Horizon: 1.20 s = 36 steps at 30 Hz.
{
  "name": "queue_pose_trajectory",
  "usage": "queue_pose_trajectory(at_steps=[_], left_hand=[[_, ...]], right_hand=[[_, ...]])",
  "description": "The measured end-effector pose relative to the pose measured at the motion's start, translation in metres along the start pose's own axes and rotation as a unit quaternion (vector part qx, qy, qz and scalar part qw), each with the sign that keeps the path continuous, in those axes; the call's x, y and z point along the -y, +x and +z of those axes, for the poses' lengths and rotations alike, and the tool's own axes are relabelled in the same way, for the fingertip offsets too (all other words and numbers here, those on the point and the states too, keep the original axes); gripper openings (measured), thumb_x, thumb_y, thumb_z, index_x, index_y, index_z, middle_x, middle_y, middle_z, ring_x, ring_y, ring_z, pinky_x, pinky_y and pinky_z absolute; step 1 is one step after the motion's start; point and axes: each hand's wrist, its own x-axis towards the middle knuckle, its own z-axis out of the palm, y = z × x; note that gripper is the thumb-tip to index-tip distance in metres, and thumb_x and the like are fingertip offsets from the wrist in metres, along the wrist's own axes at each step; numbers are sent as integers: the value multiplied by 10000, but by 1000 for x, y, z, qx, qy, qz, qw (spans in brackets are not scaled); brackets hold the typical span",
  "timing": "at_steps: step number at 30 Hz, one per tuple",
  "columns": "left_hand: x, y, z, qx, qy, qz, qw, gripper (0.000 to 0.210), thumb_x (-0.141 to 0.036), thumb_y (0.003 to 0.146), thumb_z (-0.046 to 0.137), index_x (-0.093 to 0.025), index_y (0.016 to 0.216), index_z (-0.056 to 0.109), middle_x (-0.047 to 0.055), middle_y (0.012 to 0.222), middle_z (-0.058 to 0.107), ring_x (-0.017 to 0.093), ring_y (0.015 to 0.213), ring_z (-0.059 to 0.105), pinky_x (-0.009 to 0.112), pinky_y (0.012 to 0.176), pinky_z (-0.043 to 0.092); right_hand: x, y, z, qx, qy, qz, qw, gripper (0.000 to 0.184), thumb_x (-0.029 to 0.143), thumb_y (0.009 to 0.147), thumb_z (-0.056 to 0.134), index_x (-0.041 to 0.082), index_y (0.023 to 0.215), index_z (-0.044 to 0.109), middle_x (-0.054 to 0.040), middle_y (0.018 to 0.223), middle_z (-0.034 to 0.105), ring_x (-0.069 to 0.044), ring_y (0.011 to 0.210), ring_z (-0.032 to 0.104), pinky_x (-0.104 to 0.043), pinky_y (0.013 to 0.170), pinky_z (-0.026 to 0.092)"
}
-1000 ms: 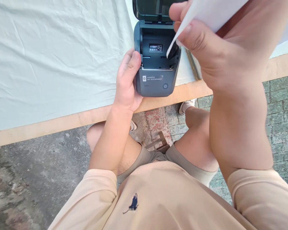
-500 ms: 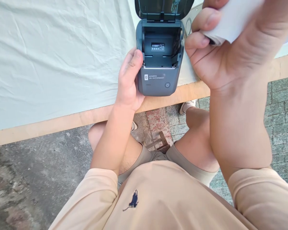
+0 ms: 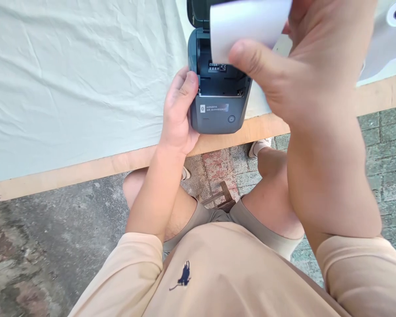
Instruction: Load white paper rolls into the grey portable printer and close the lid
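My left hand (image 3: pixel 181 108) grips the left side of a dark grey label printer (image 3: pixel 214 121), thumb along its edge. The printer's lid (image 3: pixel 197 13) is raised, and the compartment (image 3: pixel 218 83) below it shows a small sticker inside. My right hand (image 3: pixel 293 75) is closed on a roll of white paper (image 3: pixel 247 28), thumb pressed on its near edge. The roll hangs over the upper part of the printer and hides much of the lid and compartment. My other right fingers are mostly out of sight behind the paper and hand.
A pale cloth (image 3: pixel 86 79) covers the table, with a bare wooden edge (image 3: pixel 119 164) toward me. At the far right lies a whitish item (image 3: pixel 383 48) bearing a white ring with a dark centre. Below are my legs and a wooden stool part (image 3: pixel 226 198).
My right hand has turned and moved left, bringing the paper roll from beside the printer to over its compartment. The whitish item at the right has come into view. My left hand stays put.
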Motion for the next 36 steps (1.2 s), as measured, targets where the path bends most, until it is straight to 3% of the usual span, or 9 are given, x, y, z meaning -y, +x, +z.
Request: queue_pose_trajectory(at_steps=[1,3,6,9,15,20,27,30,36], left_hand=[[1,0,0,7,-4,5,1000,315,-609,905,650,-315,1013,688,38,1126,772,312,1401,591,416,1024,588],[2,2,-1,16,-5,10,1000,328,-608,878,697,-311,1016,683,42,1126,768,338,1388,590,437,1032,585],[4,4,-3,23,-5,17,1000,355,-608,828,763,-307,992,674,50,1085,756,356,1338,616,459,1003,595],[5,4,-3,27,-11,25,999,366,-612,808,786,-295,946,666,48,1008,739,345,1288,648,452,974,604],[6,6,-5,36,-4,25,999,400,-620,819,772,-284,1010,668,40,1031,750,326,1223,665,428,945,609],[9,8,-7,37,-17,27,999,372,-603,806,790,-296,985,679,29,1013,755,324,1143,674,451,967,582],[9,7,-6,15,-6,12,1000,349,-602,828,760,-303,982,670,38,1020,747,324,1185,651,445,968,570],[8,7,-6,21,-14,14,1000,353,-597,821,773,-293,974,678,37,998,744,297,1087,678,417,903,591],[5,5,-4,8,7,16,1000,484,-690,729,816,-291,969,680,36,993,748,281,1008,694,381,824,617]], right_hand=[[-2,0,0,27,-105,-62,992,307,306,824,829,267,1108,719,68,1188,668,-241,1307,627,-373,1098,526],[-3,-1,1,34,-295,-150,943,443,421,799,848,194,1149,700,-8,1146,673,-296,1180,655,-525,1117,493],[-3,-3,5,12,-410,-133,902,525,452,801,811,151,1207,667,-39,1131,697,-331,1137,654,-588,1074,437],[-3,-3,8,8,-409,-124,904,472,442,817,765,157,1181,673,-38,1104,706,-325,1118,663,-565,1053,429],[-8,0,6,-16,-287,-163,944,292,277,744,767,202,999,646,-12,1021,687,-235,976,673,-410,922,476],[-4,-3,11,6,-374,-111,921,337,356,807,756,188,1079,650,-37,1061,716,-295,1125,637,-505,1026,396],[-2,-3,11,8,-405,-131,905,392,486,821,782,224,1102,702,-51,1174,727,-350,1207,616,-545,1011,411],[-1,-2,9,43,-403,-140,903,439,385,831,743,230,1233,659,-44,1144,754,-349,1182,622,-563,1027,398],[6,-3,5,84,-436,-121,888,380,263,840,644,255,1217,690,-73,1145,742,-363,1249,605,-599,1057,390]])
